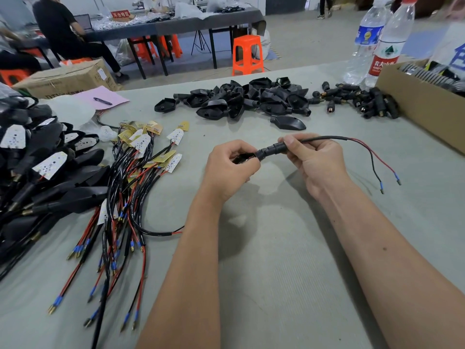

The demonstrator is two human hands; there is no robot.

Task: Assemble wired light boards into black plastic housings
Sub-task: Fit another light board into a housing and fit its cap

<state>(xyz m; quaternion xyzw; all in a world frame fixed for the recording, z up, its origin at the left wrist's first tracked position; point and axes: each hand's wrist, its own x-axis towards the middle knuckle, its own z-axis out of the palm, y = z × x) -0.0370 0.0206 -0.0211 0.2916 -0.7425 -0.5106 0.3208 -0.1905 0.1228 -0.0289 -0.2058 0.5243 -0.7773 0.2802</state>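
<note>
left hand (230,170) curls round a black housing (245,157), mostly hidden in the fingers. right hand (317,162) pinches the black stem (273,148) at the housing's end; its cable (327,138) runs right, splitting into red + black leads above the bench (276,248). spare housings (241,100) heaped further back, wired light boards (141,157) at left, connectors (359,99) by a cardboard box (422,104).
</note>
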